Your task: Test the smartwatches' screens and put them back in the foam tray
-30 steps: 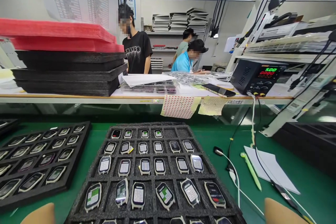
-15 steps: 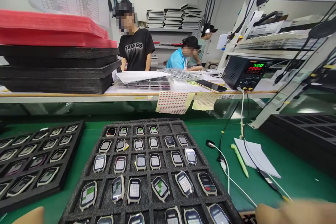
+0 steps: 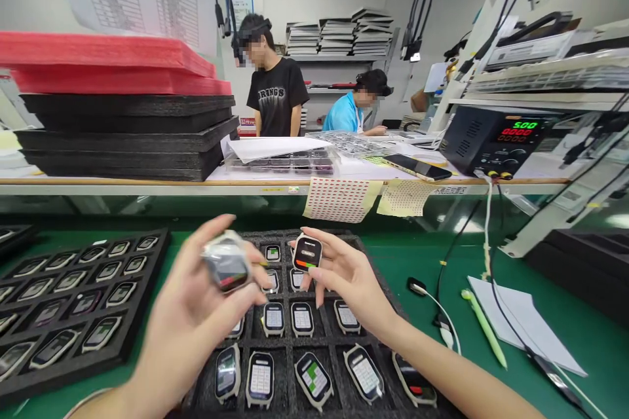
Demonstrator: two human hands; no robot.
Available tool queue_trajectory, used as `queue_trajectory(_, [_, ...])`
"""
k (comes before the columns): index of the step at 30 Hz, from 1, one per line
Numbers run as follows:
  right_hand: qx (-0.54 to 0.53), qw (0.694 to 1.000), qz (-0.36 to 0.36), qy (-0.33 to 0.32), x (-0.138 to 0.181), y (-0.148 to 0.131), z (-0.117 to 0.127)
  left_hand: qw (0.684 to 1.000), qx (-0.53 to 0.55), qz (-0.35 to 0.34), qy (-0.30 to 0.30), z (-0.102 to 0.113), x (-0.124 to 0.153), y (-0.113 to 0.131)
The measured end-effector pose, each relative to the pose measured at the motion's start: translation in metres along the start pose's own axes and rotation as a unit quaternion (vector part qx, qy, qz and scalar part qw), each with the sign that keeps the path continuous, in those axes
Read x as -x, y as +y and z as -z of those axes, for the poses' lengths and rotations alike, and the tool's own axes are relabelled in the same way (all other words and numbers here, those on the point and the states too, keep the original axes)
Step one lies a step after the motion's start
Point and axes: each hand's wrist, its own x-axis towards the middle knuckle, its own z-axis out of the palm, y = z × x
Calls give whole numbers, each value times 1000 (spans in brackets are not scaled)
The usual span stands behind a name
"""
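Observation:
My left hand (image 3: 194,314) grips a smartwatch case (image 3: 227,263) by its edges, its face blurred by motion. In my right hand (image 3: 356,278) another smartwatch (image 3: 307,253) is pinched between thumb and fingers; its dark screen shows text and a red-green bar. Both hands are above a dark grey foam tray (image 3: 285,342). Strapless watches with lit screens sit in its compartments, among them a watch with a green-and-white screen (image 3: 313,380). My hands and forearms hide part of the tray.
A second black foam tray (image 3: 140,311) of watches lies at left. To the right are a white cable (image 3: 445,314), a green pen (image 3: 484,327) and white paper (image 3: 528,324). The shelf holds stacked foam (image 3: 128,144), a phone (image 3: 417,167) and a power supply (image 3: 501,144). Two people are beyond.
Both hands have come up from the lower edges over the tray, each now holding a watch. The view has shifted, moving the scene rightward. A third person in the background is mostly hidden now.

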Motion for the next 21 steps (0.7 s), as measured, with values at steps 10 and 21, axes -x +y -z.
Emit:
queue_trajectory(10, [29,998,-46,44,2,29,10,986,46,128,-99,3,-36,-84])
queue_trajectory(21, [-2,997,-71,5,13,30,14,989,-5,93,-115,11,-39,-87])
